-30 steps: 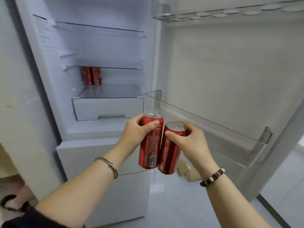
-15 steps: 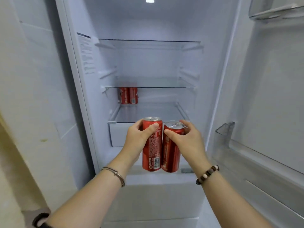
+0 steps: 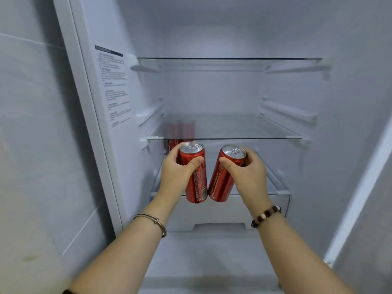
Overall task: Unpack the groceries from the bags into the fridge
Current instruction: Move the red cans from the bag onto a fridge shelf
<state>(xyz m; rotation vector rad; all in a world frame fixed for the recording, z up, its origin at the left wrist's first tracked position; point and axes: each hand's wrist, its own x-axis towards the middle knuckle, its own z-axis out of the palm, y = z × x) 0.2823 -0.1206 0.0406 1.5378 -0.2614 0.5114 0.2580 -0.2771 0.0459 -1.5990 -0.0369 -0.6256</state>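
I face the open fridge [image 3: 212,35]. My left hand [image 3: 178,170] grips a tall red can [image 3: 196,183] near its top, held upright. My right hand [image 3: 248,175] grips a second red can [image 3: 220,183], tilted with its top leaning right. Both cans hang at the front of the lowest glass shelf [image 3: 273,183], a small gap between them. At the back left of that shelf stand more red cans [image 3: 180,130], seen partly through the middle glass shelf [image 3: 244,128] and partly hidden by my left hand.
An upper glass shelf [image 3: 229,60] is bare. A white drawer [image 3: 220,219] sits below the lowest shelf. A printed label [image 3: 114,85] is on the fridge's left inner wall. The open door's edge [image 3: 360,187] runs down the right.
The view has moved closer to the fridge interior. Both hands have carried the cans forward to the lowest shelf's front, and the cans have spread slightly apart.
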